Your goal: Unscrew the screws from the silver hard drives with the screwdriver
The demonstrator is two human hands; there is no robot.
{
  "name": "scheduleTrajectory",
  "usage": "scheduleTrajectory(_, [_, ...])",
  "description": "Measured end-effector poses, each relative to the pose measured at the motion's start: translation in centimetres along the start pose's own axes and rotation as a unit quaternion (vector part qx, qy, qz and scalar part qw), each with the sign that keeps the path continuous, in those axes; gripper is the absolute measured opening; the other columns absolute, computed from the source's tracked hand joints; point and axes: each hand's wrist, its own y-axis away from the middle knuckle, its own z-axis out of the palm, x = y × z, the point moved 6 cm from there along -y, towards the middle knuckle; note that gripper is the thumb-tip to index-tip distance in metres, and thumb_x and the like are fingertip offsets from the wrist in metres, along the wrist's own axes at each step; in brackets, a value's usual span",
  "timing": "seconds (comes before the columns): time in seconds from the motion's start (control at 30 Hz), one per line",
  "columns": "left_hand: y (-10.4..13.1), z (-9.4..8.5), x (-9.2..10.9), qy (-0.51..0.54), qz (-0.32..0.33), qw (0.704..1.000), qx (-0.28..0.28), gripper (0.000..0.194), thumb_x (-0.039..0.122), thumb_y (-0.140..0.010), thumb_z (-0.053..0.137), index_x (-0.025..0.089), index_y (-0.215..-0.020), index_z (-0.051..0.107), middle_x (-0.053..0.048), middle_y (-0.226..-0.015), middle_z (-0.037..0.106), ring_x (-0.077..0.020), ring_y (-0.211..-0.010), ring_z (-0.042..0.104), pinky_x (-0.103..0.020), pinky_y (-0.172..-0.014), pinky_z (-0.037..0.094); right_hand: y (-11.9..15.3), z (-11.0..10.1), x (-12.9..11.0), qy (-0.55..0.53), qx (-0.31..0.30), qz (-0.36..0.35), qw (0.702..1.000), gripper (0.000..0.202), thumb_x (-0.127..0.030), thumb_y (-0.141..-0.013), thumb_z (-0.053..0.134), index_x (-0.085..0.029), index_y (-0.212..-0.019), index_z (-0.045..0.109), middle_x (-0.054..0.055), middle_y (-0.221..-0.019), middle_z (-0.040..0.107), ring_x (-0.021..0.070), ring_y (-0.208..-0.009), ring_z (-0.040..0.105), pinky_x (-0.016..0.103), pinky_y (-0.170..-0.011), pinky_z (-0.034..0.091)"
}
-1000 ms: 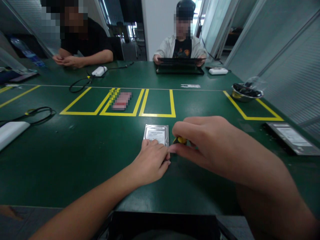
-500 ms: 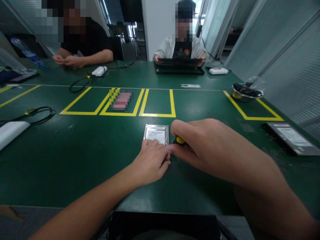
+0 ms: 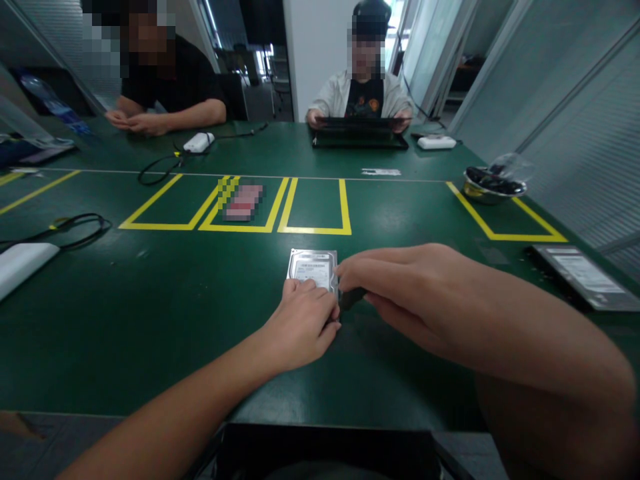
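Note:
A silver hard drive (image 3: 313, 265) with a white label lies flat on the green table. My left hand (image 3: 307, 313) grips its near end, fingers curled over the lower part and hiding it. Close against the drive's right side is my right hand (image 3: 395, 287), its fingers bent around the dark handle of a screwdriver (image 3: 353, 298). Only a bit of that handle shows below the fingers; the shaft and tip are hidden.
Yellow tape outlines (image 3: 315, 231) mark the table beyond the drive, one around a pinkish item (image 3: 243, 203). At right lie a larger drive (image 3: 585, 277) and a metal bowl (image 3: 495, 193). A white power bank (image 3: 25, 267) lies left. Two people sit opposite.
My right hand has turned, its fingers extending toward the drive and the thumb drawing back. The handle's yellow part, visible before, is now covered. My left hand and the drive stay put.

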Motion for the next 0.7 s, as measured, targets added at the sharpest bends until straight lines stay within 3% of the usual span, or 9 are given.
scheduleTrajectory(0.13, [0.09,-0.07,-0.1,-0.001,0.002,1.0,0.001,0.01,0.03,-0.085,0.058,0.02,-0.087,0.06,-0.006,-0.09,0.067,-0.0282,-0.095,0.054,-0.044,-0.079,0.03,-0.07,-0.2,-0.24,0.006,0.008,-0.017,1.0,0.027,-0.008,-0.093,0.043,-0.019,-0.108,0.063,0.005,-0.107,0.064,0.0149,-0.093,0.059,0.027,-0.081,0.043])
scheduleTrajectory(0.4, [0.01,-0.05,-0.08,-0.011,0.001,1.0,0.003,0.012,0.031,-0.086,0.058,0.02,-0.087,0.061,-0.006,-0.087,0.066,-0.0271,-0.09,0.053,-0.043,-0.078,0.029,-0.27,-0.29,0.25,0.11,0.039,0.031,0.993,0.006,-0.018,-0.092,0.055,-0.017,-0.088,0.06,0.003,-0.084,0.06,0.0133,-0.068,0.051,0.026,-0.06,0.034])
scheduleTrajectory(0.7, [0.08,-0.05,-0.13,-0.004,0.001,1.0,0.003,0.01,0.03,-0.086,0.058,0.02,-0.086,0.06,-0.006,-0.093,0.068,-0.0283,-0.096,0.055,-0.044,-0.079,0.03,-0.28,0.11,0.09,0.045,0.013,0.004,0.999,0.016,-0.014,-0.094,0.051,-0.017,-0.104,0.063,0.005,-0.099,0.065,0.0143,-0.081,0.058,0.027,-0.071,0.04])
